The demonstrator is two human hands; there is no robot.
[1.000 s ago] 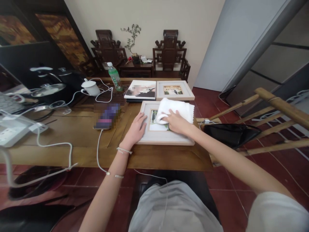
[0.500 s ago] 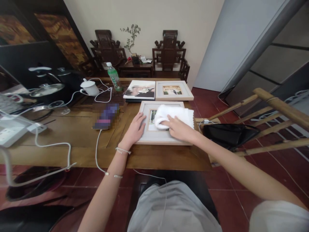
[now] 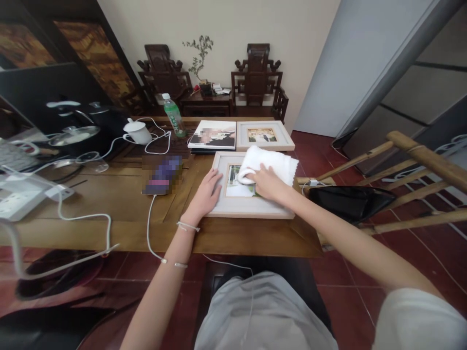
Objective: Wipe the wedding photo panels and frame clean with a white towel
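A picture frame [image 3: 233,208] with a pale wooden rim lies flat near the table's front edge, a photo set inside its wide white mat. My left hand [image 3: 208,192] rests on its left side, fingers stretched along the rim. My right hand [image 3: 269,183] grips a folded white cloth [image 3: 272,159] and presses it on the upper right of the frame, hiding part of the photo. The cloth's loose edge spreads past the frame's right side. Behind, a second picture frame [image 3: 286,141] lies beside a stacked photo panel [image 3: 215,133].
On the wooden table [image 3: 233,238], a phone [image 3: 162,175] with a white cable lies to the left. Further back stand a green-labelled bottle [image 3: 174,116] and a lidded white cup [image 3: 137,131]. A power strip [image 3: 22,197] sits far left; a bamboo chair [image 3: 419,150] stands at right.
My right hand has slid the cloth up and slightly away from me across the frame, uncovering more of the photo. My left hand stays on the left rim.
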